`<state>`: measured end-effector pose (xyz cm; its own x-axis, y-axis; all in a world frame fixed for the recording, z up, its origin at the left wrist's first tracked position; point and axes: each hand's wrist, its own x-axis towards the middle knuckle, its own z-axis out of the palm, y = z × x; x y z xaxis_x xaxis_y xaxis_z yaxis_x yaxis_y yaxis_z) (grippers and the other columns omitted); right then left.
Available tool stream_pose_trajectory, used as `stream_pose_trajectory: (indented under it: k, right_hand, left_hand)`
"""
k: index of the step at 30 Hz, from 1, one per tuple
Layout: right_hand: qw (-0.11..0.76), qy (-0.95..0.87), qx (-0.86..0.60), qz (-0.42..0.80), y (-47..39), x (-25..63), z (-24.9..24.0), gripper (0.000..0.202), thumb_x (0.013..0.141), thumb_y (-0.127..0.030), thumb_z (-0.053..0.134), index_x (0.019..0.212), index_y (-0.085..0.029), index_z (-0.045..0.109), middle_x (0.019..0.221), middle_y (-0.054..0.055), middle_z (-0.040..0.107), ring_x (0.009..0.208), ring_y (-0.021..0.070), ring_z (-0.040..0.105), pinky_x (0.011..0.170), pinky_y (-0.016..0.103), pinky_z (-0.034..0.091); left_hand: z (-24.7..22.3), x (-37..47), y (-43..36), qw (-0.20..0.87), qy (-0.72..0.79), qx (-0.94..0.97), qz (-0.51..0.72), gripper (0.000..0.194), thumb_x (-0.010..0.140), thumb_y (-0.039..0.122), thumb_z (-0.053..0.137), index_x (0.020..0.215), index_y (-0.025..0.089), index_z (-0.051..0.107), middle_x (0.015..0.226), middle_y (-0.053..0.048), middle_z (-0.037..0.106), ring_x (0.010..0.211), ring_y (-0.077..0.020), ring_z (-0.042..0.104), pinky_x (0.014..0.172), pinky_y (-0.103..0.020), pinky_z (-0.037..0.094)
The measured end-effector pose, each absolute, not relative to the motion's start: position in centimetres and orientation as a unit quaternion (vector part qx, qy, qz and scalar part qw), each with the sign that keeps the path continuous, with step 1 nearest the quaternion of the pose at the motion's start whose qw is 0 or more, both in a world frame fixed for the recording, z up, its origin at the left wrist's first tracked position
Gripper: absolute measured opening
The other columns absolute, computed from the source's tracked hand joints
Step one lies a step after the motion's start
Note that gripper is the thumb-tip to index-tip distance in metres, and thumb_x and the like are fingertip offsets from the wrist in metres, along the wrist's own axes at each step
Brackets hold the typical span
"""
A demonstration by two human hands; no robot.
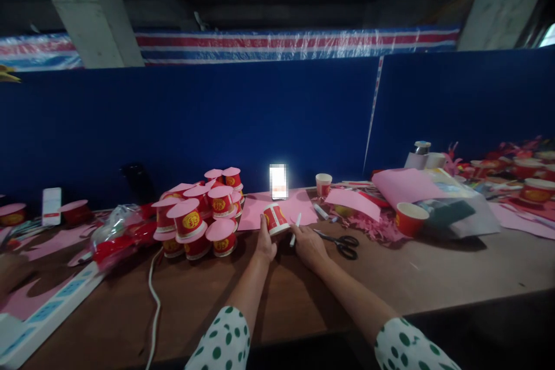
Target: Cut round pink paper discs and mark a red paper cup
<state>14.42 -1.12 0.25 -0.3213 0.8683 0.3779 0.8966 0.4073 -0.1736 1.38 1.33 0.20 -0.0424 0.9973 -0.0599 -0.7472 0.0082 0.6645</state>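
Observation:
My left hand (266, 244) is wrapped around the side of a red and white paper cup (276, 218), which is tilted above the table. Just right of the cup, my right hand (310, 245) grips a slim white pen or tube (296, 228); its exact kind is unclear. Behind the cup, a pink paper sheet (254, 212) lies flat. Black-handled scissors (347, 245) rest right of my right hand. To the left stand several stacked red cups topped with pink paper discs (187, 215).
A lit phone (278, 182) stands behind the sheet. A power strip (56, 306) and white cable (154, 295) are at left. Pink shredded paper (385, 228) and a red cup (411, 219) lie right. A blue partition (217, 115) closes the back. Another person's hand (15, 272) blurs at far left.

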Motion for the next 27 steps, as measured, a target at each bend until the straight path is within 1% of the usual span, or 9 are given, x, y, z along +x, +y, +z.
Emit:
stream_pose_trajectory:
  k: [4, 11, 19, 27]
  right_hand:
    - [0.207, -0.812, -0.545, -0.026, -1.13, 14.37, 0.37, 0.036, 0.084, -0.013, 0.039, 0.119, -0.018, 0.046, 0.100, 0.010, 0.061, 0.093, 0.0195, 0.054, 0.078, 0.026, 0.037]
    - [0.201, -0.813, -0.546, -0.015, -1.05, 14.37, 0.59, 0.038, 0.083, -0.012, 0.038, 0.119, -0.018, 0.046, 0.100, 0.010, 0.062, 0.092, 0.0192, 0.055, 0.078, 0.026, 0.038]
    - [0.195, -0.816, -0.545, -0.009, -0.89, 14.37, 0.47, 0.036, 0.082, -0.012, 0.039, 0.117, -0.018, 0.046, 0.099, 0.011, 0.062, 0.092, 0.0196, 0.055, 0.077, 0.027, 0.037]
    - [0.191, -0.815, -0.547, -0.009, -0.96, 14.42, 0.58, 0.031, 0.082, -0.012, 0.040, 0.111, -0.018, 0.050, 0.098, 0.009, 0.063, 0.090, 0.0194, 0.056, 0.075, 0.026, 0.037]
  left_hand:
    - [0.18, 1.26, 1.36, 0.662, 0.277, 0.228, 0.658, 0.049, 0.074, 0.057, 0.048, 0.090, 0.012, 0.059, 0.071, -0.007, 0.065, 0.071, -0.0208, 0.064, 0.072, -0.035, 0.050]
    - [0.28, 1.25, 1.57, 0.663, 0.279, 0.227, 0.657, 0.048, 0.075, 0.055, 0.048, 0.092, 0.012, 0.059, 0.076, -0.008, 0.067, 0.069, -0.0197, 0.064, 0.071, -0.036, 0.051]
    - [0.46, 1.34, 1.49, 0.667, 0.273, 0.225, 0.656, 0.044, 0.076, 0.052, 0.049, 0.092, 0.012, 0.059, 0.076, -0.008, 0.066, 0.073, -0.0202, 0.064, 0.074, -0.035, 0.050]
    - [0.28, 1.44, 1.37, 0.654, 0.269, 0.232, 0.668, 0.041, 0.077, 0.050, 0.050, 0.094, 0.014, 0.059, 0.075, -0.006, 0.067, 0.074, -0.0194, 0.064, 0.075, -0.035, 0.050]
